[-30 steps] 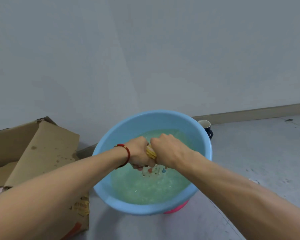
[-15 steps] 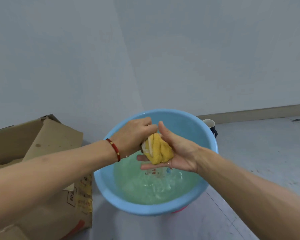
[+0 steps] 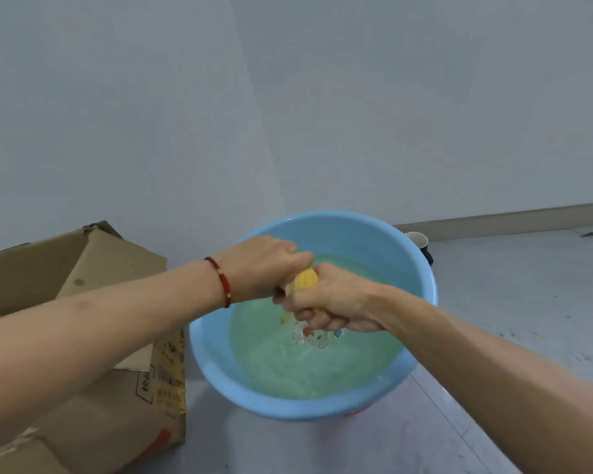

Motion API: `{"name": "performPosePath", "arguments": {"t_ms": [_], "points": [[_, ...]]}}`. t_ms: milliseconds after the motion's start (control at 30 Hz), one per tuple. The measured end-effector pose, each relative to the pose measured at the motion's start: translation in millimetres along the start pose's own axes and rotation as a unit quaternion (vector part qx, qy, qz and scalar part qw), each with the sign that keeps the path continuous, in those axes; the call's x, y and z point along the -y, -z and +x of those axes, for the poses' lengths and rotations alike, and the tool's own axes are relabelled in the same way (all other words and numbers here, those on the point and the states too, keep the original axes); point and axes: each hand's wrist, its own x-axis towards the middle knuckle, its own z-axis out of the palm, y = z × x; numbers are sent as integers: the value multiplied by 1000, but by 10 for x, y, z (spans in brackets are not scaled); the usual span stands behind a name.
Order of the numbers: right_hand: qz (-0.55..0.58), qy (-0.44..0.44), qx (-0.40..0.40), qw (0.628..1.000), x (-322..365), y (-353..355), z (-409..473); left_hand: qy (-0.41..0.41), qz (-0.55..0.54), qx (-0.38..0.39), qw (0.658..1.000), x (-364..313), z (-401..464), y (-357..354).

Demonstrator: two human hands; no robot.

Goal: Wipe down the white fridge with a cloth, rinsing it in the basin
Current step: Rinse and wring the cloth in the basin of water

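Note:
A yellow cloth [image 3: 306,279] is bunched up between both fists above the water. My left hand [image 3: 264,265], with a red bracelet on its wrist, grips one end of it. My right hand [image 3: 329,297] grips the other end, fingers curled tightly round it. Both hands hover over the light blue basin [image 3: 213,364], which stands on the floor and holds greenish water with a small printed picture on its bottom. The white fridge is not in view.
An open cardboard box [image 3: 93,336] stands on the floor just left of the basin. A dark mug [image 3: 420,246] with a white inside sits behind the basin's right rim. Pale walls meet in a corner behind; grey floor extends to the right.
Half a second ago my right palm lay open under the cloth. Both hands have now closed round the cloth again, squeezing it over the water.

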Motion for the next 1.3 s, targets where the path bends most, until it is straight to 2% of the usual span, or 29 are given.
{"name": "performPosePath", "arguments": {"t_ms": [67, 100, 167, 267, 400, 533, 633, 733, 900, 1000, 1033, 1100, 1133, 1200, 1300], "points": [[-182, -7, -88, 979, -10, 12, 59, 86, 6, 117, 989, -140, 100, -54], [-265, -9, -118, 957, -22, 17, 75, 117, -17, 139, 983, -213, 147, -92], [-392, -9, -158, 906, -37, 43, 98, 170, -75, 142, 972, -313, 225, -185], [-523, 14, -206, 827, -66, 51, 113, 235, -159, 159, 946, -398, 265, -289], [-616, 67, -227, 751, -181, 42, 133, 271, -235, 146, 922, -542, 217, -275], [-703, 188, -224, 648, -226, 133, 138, 344, -326, 53, 879, -678, 66, -335], [-714, 255, -224, 613, -243, 215, 182, 397, -407, 33, 822, -707, 36, -394], [-739, 279, -209, 577, -253, 271, 219, 438, -487, 17, 756, -733, 24, -387], [-742, 317, -191, 559, -172, 306, 235, 469, -603, -3, 645, -820, -6, -321], [-745, 326, -193, 550, -195, 357, 272, 454, -645, 8, 614, -851, -24, -320], [-750, 319, -187, 549, -200, 356, 263, 441, -650, 20, 619, -837, -30, -317], [-766, 282, -179, 549, -167, 371, 228, 403, -644, 50, 648, -730, 1, -302], [-760, 243, -177, 577, -104, 392, 189, 382, -642, 68, 662, -654, 36, -280], [-708, 175, -186, 659, 47, 496, 70, 316, -641, 108, 691, -481, 158, -216], [-609, 66, -240, 753, 227, 779, -289, 201, -607, 103, 762, -326, 500, -77]]}}
